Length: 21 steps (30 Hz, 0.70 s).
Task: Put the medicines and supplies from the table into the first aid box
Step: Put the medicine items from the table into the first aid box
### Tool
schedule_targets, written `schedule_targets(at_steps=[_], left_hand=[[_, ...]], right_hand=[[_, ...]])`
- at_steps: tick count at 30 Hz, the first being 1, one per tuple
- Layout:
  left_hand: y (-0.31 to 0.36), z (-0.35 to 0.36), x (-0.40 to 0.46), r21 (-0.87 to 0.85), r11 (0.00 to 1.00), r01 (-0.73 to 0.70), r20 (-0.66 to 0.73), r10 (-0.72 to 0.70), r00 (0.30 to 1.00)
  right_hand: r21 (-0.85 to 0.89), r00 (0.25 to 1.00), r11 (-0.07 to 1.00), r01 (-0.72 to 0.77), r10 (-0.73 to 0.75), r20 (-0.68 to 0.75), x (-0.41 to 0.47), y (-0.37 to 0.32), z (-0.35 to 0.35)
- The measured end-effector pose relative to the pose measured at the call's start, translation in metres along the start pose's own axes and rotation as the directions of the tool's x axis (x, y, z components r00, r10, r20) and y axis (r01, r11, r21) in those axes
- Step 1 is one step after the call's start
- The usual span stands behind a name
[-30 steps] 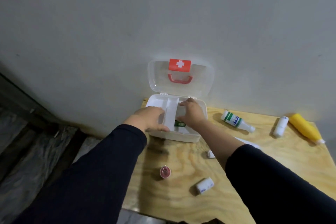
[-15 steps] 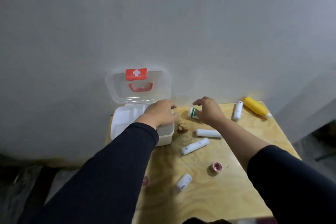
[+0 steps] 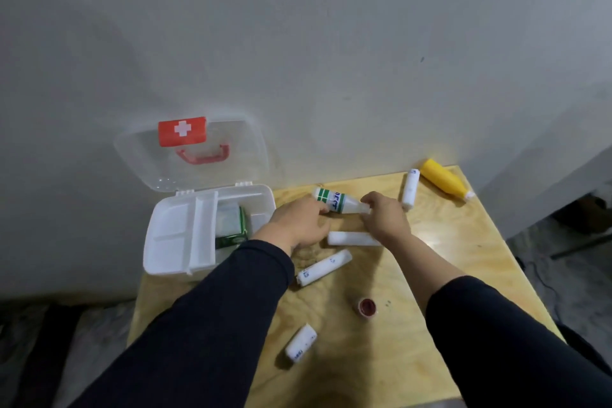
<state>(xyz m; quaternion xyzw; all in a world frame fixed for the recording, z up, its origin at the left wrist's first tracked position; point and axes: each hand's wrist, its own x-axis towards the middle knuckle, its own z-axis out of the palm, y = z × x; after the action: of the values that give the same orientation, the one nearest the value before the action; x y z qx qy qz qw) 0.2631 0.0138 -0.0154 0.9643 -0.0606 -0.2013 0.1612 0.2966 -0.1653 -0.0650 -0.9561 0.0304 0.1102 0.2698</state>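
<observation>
I see both my hands gripping a white bottle (image 3: pixel 339 203) just above the bench (image 3: pixel 463 258), right of the open first aid box (image 3: pixel 172 242): left hand (image 3: pixel 299 222) at its base, right hand (image 3: pixel 385 219) at its neck. It looks light, rigid, smooth; mid-body seems the safest hold.

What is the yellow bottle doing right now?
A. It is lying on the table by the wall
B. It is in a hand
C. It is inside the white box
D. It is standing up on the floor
A: the yellow bottle lies on its side at the far corner of the table near the wall, away from both hands and outside the first aid box.
</observation>
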Motion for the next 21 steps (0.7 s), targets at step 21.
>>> schedule_targets(at_steps=[21], left_hand=[[-0.049, -0.044, -0.071, 0.007, 0.998, 0.066, -0.264, -0.062, 0.962]], right_hand=[[0.147, 0.876, 0.888, 0.436, -0.382, -0.295, -0.059, -0.116, -0.059]])
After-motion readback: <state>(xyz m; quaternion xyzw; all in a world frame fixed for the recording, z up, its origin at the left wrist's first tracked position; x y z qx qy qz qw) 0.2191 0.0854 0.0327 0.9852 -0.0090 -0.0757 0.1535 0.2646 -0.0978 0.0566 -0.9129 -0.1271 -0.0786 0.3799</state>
